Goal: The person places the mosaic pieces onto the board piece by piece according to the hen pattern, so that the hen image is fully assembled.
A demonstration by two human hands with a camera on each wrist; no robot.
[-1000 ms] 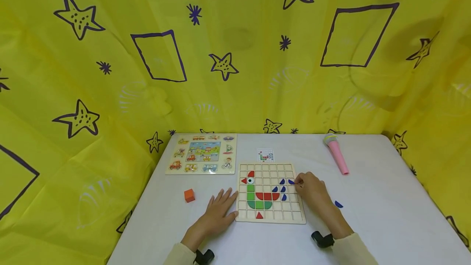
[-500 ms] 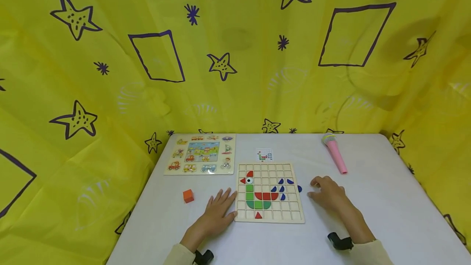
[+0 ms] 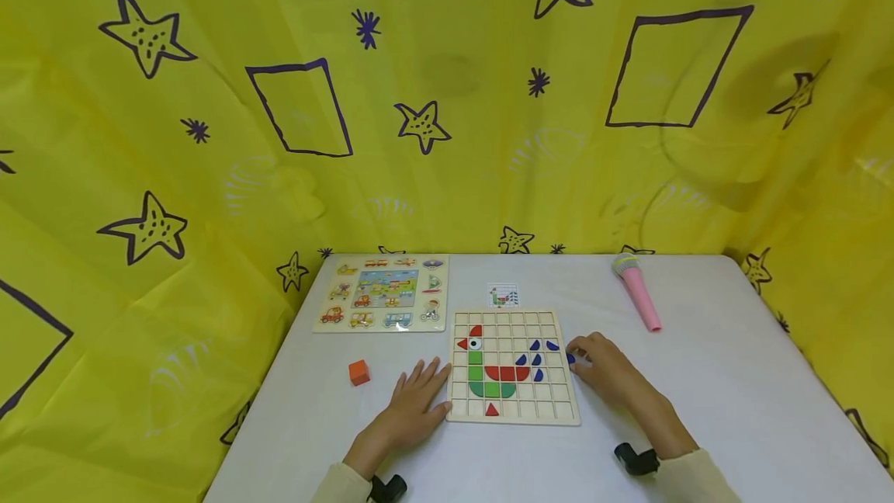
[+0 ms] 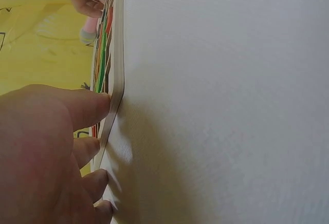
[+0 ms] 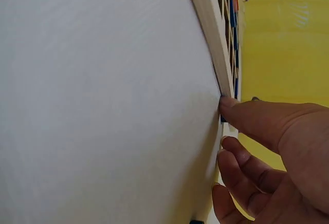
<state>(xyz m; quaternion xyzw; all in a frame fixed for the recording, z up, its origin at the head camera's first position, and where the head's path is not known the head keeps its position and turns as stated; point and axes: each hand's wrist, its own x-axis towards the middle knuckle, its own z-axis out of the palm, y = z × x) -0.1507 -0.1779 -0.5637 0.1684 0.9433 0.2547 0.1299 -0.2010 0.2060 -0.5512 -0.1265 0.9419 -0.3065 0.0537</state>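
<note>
My left hand [image 3: 414,404] lies with fingers spread on the table, its thumb and fingertips at the left edge of a wooden grid board [image 3: 542,410]. The board bears a bird shape of red, green and blue pieces, with a white eye piece [image 3: 476,344] and a red triangle [image 3: 492,410] at the bottom. By the board's right edge, my right hand [image 3: 606,367] pinches a blue half-round piece [image 3: 570,359] between thumb and fingers. In the right wrist view the thumb [image 5: 257,118] covers most of that piece. Several blue half-rounds [image 3: 536,360] sit in the grid's right part.
A small pattern card [image 3: 503,295] lies behind the board. A vehicle picture puzzle [image 3: 380,293] is at the back left, an orange cube [image 3: 359,372] left of my left hand. A pink toy microphone [image 3: 641,297] lies at the back right. Yellow patterned cloth [image 3: 447,177] surrounds the table.
My right hand let go of a blue half-round in the right-hand column, drew back to the right, then came left to another blue piece beside the board. The left hand stayed put.
</note>
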